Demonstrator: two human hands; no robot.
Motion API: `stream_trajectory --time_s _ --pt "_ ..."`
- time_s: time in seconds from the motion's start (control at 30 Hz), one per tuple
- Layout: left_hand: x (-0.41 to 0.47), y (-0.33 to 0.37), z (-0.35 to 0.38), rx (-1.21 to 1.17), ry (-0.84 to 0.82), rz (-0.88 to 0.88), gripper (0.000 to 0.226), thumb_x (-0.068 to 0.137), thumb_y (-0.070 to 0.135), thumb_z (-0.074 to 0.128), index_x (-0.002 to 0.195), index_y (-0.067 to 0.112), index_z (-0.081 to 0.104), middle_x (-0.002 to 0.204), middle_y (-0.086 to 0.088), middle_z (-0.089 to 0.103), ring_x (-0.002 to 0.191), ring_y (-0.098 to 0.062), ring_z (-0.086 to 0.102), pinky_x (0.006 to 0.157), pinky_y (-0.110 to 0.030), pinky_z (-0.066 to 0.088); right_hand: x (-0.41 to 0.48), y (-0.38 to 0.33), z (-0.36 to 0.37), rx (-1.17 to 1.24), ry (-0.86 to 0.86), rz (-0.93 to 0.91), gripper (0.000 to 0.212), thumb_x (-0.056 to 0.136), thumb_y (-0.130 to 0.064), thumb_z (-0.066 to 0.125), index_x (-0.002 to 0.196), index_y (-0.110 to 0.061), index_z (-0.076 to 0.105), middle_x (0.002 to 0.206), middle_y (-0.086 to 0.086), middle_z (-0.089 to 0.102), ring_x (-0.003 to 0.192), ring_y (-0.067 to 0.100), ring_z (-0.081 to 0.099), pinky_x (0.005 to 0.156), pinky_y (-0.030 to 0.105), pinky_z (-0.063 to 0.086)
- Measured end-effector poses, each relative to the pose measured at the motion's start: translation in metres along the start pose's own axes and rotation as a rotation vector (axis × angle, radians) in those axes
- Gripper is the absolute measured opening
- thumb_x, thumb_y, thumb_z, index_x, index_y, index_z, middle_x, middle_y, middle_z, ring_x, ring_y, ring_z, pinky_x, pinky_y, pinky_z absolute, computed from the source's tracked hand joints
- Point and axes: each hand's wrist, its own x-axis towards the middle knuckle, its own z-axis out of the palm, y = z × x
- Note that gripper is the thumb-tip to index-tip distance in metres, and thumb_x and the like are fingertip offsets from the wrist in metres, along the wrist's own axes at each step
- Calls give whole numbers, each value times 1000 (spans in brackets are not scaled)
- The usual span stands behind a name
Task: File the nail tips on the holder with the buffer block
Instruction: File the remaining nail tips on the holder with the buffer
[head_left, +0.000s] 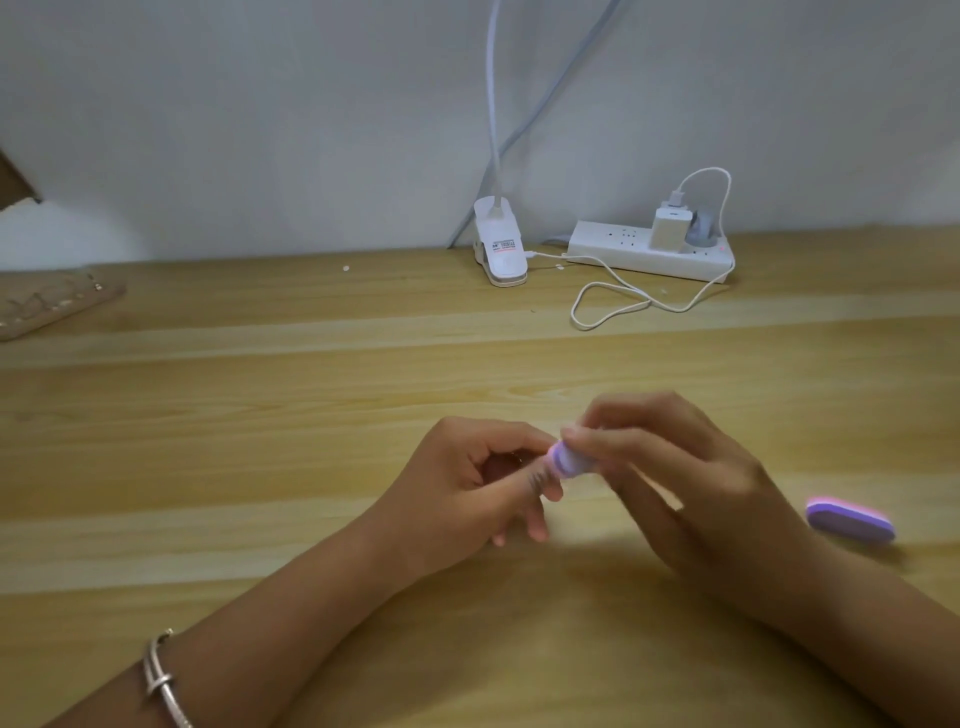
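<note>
1. Two bare hands are meeting low over the wooden table (260, 415), well in front of the white power strip (623, 249) and slightly to its left in this head view.
2. We are seeing the right hand (691, 483) pinching a purple buffer block (569, 462) between the thumb and curled fingers, with the block's rounded end pointing toward the left hand (483, 478).
3. The left hand's fingers are curling inward. Its thumb and forefinger are pinching a small, dark, ridged thing that we are reading as the holder (537, 478).
4. Motion blur is hiding the nail tips from us, so we cannot tell how many are sitting on the holder.
5. The buffer block is lying right against the holder, but we cannot tell whether the two are actually touching.
6. A second buffer block (849, 519), purple with a pink layer, is lying flat on the table, well in front of the power strip and to its right, clear of the right hand.
7. A silver bracelet (163, 680) is sitting on the left wrist, far in front of the power strip and far to its left.
8. A white clip lamp (501, 249) is standing just left of the power strip, with its neck rising along the wall.
9. A white charger (670, 228) is sitting plugged into the power strip, and its cable (613, 301) is looping on the table just in front.
10. A flat beige thing (47, 304) is lying far to the left of the power strip, and we cannot tell what it is.
</note>
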Motion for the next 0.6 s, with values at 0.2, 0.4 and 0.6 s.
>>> stream_trajectory --time_s 0.2,0.4,0.6 --pt "-1 1 1 105 12 78 26 87 -5 59 93 17 73 68 1 67 53 -13 66 41 -25 47 -2 -7 4 9 -44 -73 27 93 8 58 115 0 72 109 13 64 97 23 63 87 27 49" --pt "-2 3 3 106 46 83 21 87 3 61 91 20 73 72 -1 66 53 -17 68 38 -28 49 0 -1 -1 51 -28 3 24 91 9 61 110 0 72 108 10 64 97 25 66 85 33 52" --pt "-1 2 4 171 91 83 15 86 5 62 94 6 76 72 -4 66 51 -17 67 35 -30 47 3 6 -7 14 -31 15 19 92 5 62 107 2 73 106 11 65 95 24 65 83 34 52"
